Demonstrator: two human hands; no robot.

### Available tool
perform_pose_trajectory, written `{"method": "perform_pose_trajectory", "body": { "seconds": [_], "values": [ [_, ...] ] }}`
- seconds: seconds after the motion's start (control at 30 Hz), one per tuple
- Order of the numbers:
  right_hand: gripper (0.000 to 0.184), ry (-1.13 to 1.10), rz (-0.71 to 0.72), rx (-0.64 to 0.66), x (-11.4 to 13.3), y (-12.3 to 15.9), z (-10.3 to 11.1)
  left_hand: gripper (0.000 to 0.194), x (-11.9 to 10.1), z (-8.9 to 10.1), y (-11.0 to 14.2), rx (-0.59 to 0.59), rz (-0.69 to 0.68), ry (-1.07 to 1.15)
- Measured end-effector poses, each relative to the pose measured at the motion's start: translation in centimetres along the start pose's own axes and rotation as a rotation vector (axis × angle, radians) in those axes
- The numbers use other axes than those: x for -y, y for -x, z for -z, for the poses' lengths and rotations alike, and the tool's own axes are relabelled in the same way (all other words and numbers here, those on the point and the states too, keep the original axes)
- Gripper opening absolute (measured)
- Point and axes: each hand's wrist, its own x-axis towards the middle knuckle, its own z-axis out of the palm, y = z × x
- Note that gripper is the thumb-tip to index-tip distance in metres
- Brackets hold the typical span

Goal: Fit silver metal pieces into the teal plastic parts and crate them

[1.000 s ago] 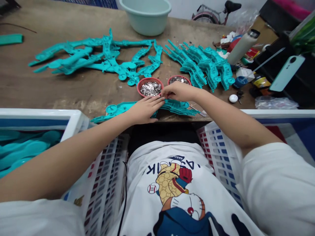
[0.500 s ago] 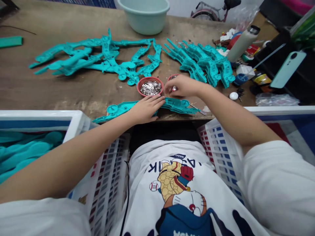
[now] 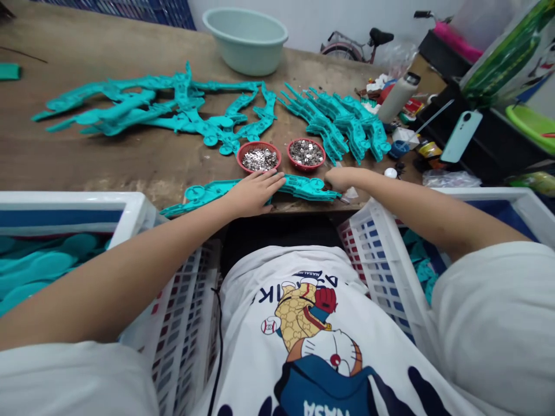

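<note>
My left hand (image 3: 255, 193) lies flat with fingers stretched out across a long teal plastic part (image 3: 303, 186) at the table's front edge. My right hand (image 3: 341, 178) is closed at the right end of that part, its fingers curled down. A slim tool (image 3: 344, 200), its kind unclear, shows just below these fingers; whether they grip it is hidden. Just beyond the hands stand two red baskets: the left basket (image 3: 240, 164) holds shiny small metal pieces, and the right basket (image 3: 289, 162) holds darker ones.
Teal parts (image 3: 186, 115) lie joined or heaped at the back left, with stacked teal parts (image 3: 338, 118) at the right. A pale green basin (image 3: 247, 55) stands behind. White crates (image 3: 130, 211) flank my lap. A bottle (image 3: 399, 98) and a phone (image 3: 462, 136) are at the right.
My right hand has moved right and slightly down, from beside the right red basket to the teal part's right end. My left hand stays on the part. The view has shifted slightly.
</note>
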Motion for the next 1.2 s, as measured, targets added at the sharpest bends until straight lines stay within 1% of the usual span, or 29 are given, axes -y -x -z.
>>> {"method": "perform_pose_trajectory", "body": {
  "seconds": [0.07, 0.1, 0.17, 0.23, 0.27, 0.33, 0.43, 0.57, 0.7, 0.77, 0.87, 1.03, 1.1, 1.2],
  "values": [
    [0.019, 0.063, -0.056, 0.042, -0.2, 0.9, 1.4, 0.093, 0.0, 0.0, 0.0, 0.0, 0.0, -0.001],
    [0.021, 0.075, -0.078, 0.018, -0.1, 1.5, 2.4, 0.093, 0.1, -0.1, 0.0, -0.002, -0.003, -0.004],
    [0.028, 0.043, -0.077, -0.136, 0.5, 3.0, 4.3, 0.091, 0.2, -0.2, -0.1, -0.018, -0.013, -0.017],
    [0.034, -0.026, -0.018, -0.324, 2.0, 4.4, 5.7, 0.088, 0.2, -0.3, -0.2, -0.046, -0.02, -0.034],
    [0.035, -0.065, 0.027, -0.389, 3.0, 4.8, 5.9, 0.086, 0.2, -0.3, -0.2, -0.062, -0.015, -0.046],
    [0.038, -0.128, 0.098, -0.44, 5.1, 5.2, 5.7, 0.084, 0.2, -0.3, -0.3, -0.083, 0.002, -0.07],
    [0.041, -0.156, 0.124, -0.441, 7.2, 4.3, 4.5, 0.083, 0.2, -0.3, -0.3, -0.085, 0.013, -0.102],
    [0.042, -0.149, 0.108, -0.452, 7.6, 3.2, 3.4, 0.083, 0.4, -0.2, -0.4, -0.051, -0.025, -0.133],
    [0.039, -0.134, 0.094, -0.451, 7.7, 3.4, 3.5, 0.085, 0.5, 0.0, -0.5, 0.024, -0.029, -0.142],
    [0.038, -0.135, 0.084, -0.437, 8.1, 3.7, 3.7, 0.084, 0.4, 0.1, -0.7, 0.035, -0.023, -0.135],
    [0.036, -0.107, 0.076, -0.407, 8.9, 4.2, 4.1, 0.08, 0.4, 0.0, -0.8, 0.027, -0.025, -0.121],
    [0.039, -0.046, 0.042, -0.412, 9.7, 4.7, 4.4, 0.078, 0.7, -0.2, -0.9, 0.023, -0.039, -0.059],
    [0.039, -0.039, 0.029, -0.417, 9.7, 4.7, 4.4, 0.081, 0.8, -0.3, -0.9, 0.006, -0.023, -0.027],
    [0.039, -0.039, 0.02, -0.433, 9.6, 4.6, 4.1, 0.092, 0.8, -0.3, -1.0, -0.033, 0.017, 0.009]
  ]
}}
